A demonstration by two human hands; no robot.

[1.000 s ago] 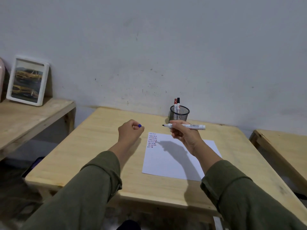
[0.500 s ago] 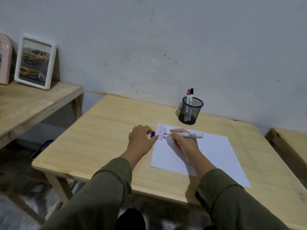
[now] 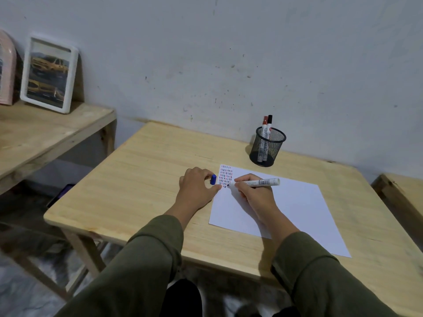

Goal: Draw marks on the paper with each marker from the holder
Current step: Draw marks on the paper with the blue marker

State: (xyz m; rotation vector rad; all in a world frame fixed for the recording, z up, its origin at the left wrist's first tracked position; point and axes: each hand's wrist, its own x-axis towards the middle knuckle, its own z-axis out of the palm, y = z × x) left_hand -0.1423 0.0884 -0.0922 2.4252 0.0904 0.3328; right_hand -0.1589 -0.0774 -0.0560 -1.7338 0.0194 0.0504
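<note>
A white sheet of paper (image 3: 295, 207) lies on the wooden table (image 3: 146, 179), with rows of small red, blue and black dashes (image 3: 225, 175) in its far left corner. My right hand (image 3: 256, 195) grips an uncapped white marker (image 3: 258, 182), its tip touching the paper at the bottom of the dashes. My left hand (image 3: 196, 188) rests on the table beside the paper's left edge, pinching the blue cap (image 3: 213, 179). A black mesh holder (image 3: 267, 146) stands behind the paper with a red-capped marker (image 3: 264, 124) and a black-capped marker (image 3: 269, 123) in it.
A lower wooden bench (image 3: 45, 133) at left carries a white picture frame (image 3: 49, 73) and a pink object (image 3: 6, 69) against the wall. Another wooden surface (image 3: 402, 188) sits at right. The wall runs right behind the table.
Both hands came down from mid-air to the table. The marker tip went from above the paper to the dashes in its corner, and my left hand settled beside the paper.
</note>
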